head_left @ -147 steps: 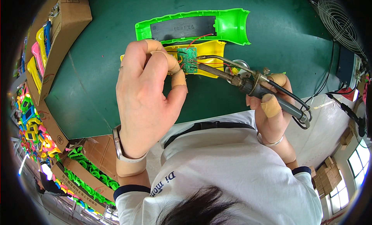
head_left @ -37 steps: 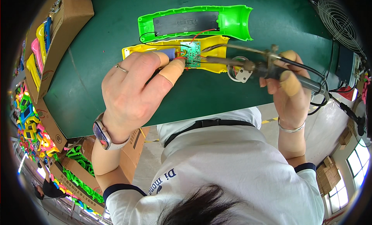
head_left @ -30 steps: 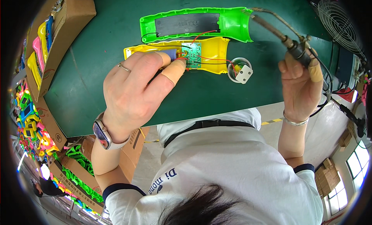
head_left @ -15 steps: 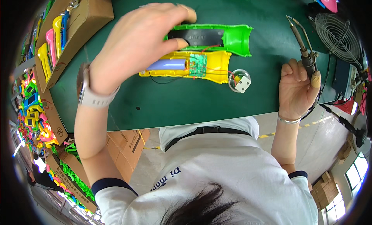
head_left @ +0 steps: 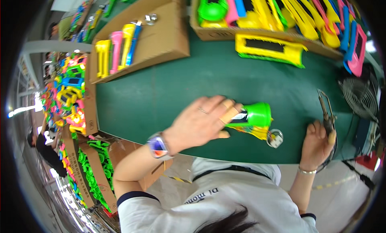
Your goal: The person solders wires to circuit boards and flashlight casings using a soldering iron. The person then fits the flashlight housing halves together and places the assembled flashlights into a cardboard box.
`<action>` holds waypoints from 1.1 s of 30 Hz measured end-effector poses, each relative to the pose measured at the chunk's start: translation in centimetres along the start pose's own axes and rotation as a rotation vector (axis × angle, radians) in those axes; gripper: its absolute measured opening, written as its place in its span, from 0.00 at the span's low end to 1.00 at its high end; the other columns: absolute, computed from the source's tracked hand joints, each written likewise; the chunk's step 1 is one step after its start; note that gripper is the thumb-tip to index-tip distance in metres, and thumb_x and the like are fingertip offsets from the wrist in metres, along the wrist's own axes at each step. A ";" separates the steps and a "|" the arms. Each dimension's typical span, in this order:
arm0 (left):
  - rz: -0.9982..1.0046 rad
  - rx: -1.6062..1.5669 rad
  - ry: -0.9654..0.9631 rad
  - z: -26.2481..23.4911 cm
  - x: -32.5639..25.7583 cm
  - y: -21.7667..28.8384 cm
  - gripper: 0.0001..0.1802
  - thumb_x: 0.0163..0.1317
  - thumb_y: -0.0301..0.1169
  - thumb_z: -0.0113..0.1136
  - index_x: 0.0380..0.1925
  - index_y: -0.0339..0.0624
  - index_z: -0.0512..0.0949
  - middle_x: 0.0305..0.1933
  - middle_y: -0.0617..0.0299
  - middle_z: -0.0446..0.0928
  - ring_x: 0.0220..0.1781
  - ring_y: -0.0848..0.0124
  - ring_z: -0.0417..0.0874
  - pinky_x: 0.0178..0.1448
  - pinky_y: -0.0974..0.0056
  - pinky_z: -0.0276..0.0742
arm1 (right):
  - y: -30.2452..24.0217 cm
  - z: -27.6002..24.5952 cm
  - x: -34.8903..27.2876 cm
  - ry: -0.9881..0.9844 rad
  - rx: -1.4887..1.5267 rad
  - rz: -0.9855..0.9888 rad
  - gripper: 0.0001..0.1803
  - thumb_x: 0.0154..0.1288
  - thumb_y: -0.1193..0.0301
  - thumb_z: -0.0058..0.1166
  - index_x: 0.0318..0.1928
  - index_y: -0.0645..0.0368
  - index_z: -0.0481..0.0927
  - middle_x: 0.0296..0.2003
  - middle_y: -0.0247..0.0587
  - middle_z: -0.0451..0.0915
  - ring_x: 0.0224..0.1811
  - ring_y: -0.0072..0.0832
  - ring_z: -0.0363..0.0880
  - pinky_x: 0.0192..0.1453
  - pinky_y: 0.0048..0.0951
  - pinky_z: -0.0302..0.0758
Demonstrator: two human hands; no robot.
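My left hand [head_left: 201,122] is closed over a green plastic half-shell [head_left: 258,114] with a dark panel, covering its left part. That shell now lies over a yellow half-shell [head_left: 255,131], whose edge shows on the near side; the blue cell and circuit board seen earlier are hidden. At their right end a clear round lamp piece with a white back [head_left: 275,139] sits on the table, apart from the shells' mouth. In my right hand [head_left: 315,146] is a soldering iron [head_left: 327,118], tip pointing up and away from the shells.
An open carton [head_left: 142,52] with coloured shells stands far left. Another carton [head_left: 225,33] full of shells runs along the back, and a yellow-and-green shell pair [head_left: 271,50] lies before it. A fan [head_left: 359,94] and a dark box [head_left: 365,132] stand at the right.
The green half-shell has been turned over and brought onto the yellow one by my left hand. My right hand still holds the soldering iron. The view has tilted to show more of the table's back.
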State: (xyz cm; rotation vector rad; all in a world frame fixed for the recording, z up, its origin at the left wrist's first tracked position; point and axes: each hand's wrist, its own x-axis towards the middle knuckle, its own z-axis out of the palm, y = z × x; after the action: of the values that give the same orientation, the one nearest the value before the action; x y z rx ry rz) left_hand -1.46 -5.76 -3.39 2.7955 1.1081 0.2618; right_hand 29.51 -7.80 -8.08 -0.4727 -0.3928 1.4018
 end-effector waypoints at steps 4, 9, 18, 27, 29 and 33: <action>-0.059 -0.049 0.063 0.3 -0.7 0.3 0.33 0.45 0.34 0.62 0.54 0.39 0.66 0.46 0.55 0.69 0.45 0.59 0.72 0.50 0.57 0.69 | -0.2 0.3 -0.2 -0.043 -0.031 -0.009 0.13 0.66 0.65 0.43 0.44 0.63 0.70 0.25 0.30 0.59 0.30 0.22 0.54 0.39 0.26 0.57; -0.664 -0.101 0.491 -5.4 -0.6 -3.9 0.23 0.50 0.31 0.59 0.46 0.36 0.65 0.43 0.47 0.70 0.45 0.54 0.73 0.48 0.58 0.70 | -0.3 -0.6 -0.2 -0.029 -0.140 -0.039 0.15 0.66 0.62 0.43 0.45 0.60 0.70 0.25 0.30 0.62 0.30 0.21 0.55 0.39 0.25 0.58; -1.172 0.269 -0.052 -8.1 -2.8 -18.5 0.29 0.47 0.42 0.59 0.43 0.35 0.62 0.35 0.41 0.76 0.38 0.47 0.78 0.42 0.53 0.73 | 0.3 0.7 0.4 0.002 -0.043 -0.027 0.11 0.66 0.65 0.44 0.40 0.60 0.71 0.25 0.31 0.62 0.31 0.23 0.56 0.40 0.27 0.60; -0.948 0.364 -0.297 -13.3 2.7 -20.6 0.26 0.55 0.54 0.49 0.27 0.39 0.77 0.31 0.52 0.79 0.37 0.55 0.79 0.41 0.54 0.73 | -0.2 0.6 -0.1 0.077 -0.093 -0.037 0.11 0.67 0.64 0.43 0.41 0.59 0.70 0.24 0.30 0.61 0.30 0.22 0.55 0.37 0.25 0.58; -0.921 0.381 -0.163 -13.7 4.8 -24.3 0.25 0.55 0.53 0.50 0.29 0.39 0.77 0.32 0.52 0.79 0.38 0.54 0.79 0.42 0.54 0.72 | -0.2 0.0 -0.3 0.095 -0.073 -0.035 0.11 0.67 0.64 0.43 0.41 0.59 0.70 0.24 0.30 0.61 0.30 0.22 0.55 0.37 0.25 0.58; -0.875 0.366 0.002 -11.1 9.2 -35.6 0.28 0.53 0.54 0.53 0.37 0.36 0.74 0.39 0.46 0.77 0.41 0.53 0.77 0.44 0.57 0.71 | -0.3 -0.5 -0.5 0.114 -0.068 -0.018 0.13 0.67 0.64 0.43 0.43 0.60 0.71 0.24 0.31 0.62 0.29 0.22 0.56 0.38 0.26 0.61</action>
State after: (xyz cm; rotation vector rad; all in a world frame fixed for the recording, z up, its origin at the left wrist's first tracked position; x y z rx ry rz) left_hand -20.89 26.85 2.19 2.2356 2.4075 -0.0420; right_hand 29.95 -8.35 -8.35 -0.6006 -0.3517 1.3406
